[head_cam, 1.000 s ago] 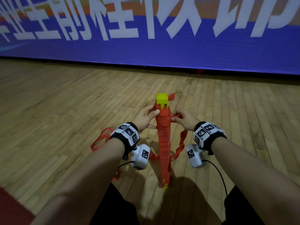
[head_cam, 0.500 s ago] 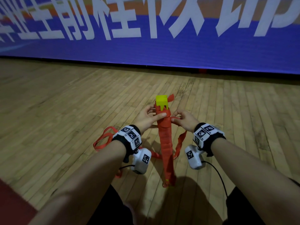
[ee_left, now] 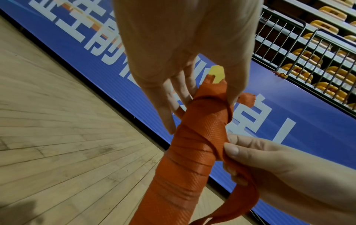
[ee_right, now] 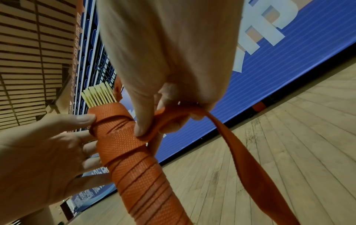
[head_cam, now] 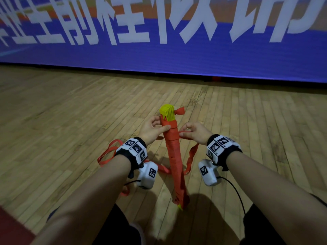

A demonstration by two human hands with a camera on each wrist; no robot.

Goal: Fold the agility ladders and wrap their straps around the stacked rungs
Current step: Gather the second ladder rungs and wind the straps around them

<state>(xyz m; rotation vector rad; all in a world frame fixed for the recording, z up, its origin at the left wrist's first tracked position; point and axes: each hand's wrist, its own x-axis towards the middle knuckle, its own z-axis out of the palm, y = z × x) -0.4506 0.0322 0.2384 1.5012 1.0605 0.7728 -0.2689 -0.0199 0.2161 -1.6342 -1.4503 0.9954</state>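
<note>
Down near the person's knees, the foot of the wrapped rung bundle (head_cam: 174, 156) rests on the wooden floor (head_cam: 70, 121), and the bundle leans up and away between both wrists. Loose orange strap (head_cam: 192, 158) loops down beside it on the right, and more lies on the floor at the left. Higher up, the left hand (head_cam: 152, 130) grips the bundle just below its top, thumb pressed across the wound strap and fingers (ee_right: 90, 150) curled behind. The right hand (head_cam: 195, 134) pinches the free strap between thumb and fingers (ee_right: 141, 121), right beside the bundle. Yellow rung ends (head_cam: 167, 112) stick out above the wrapping. Beyond stands a blue banner (head_cam: 177, 64).
</note>
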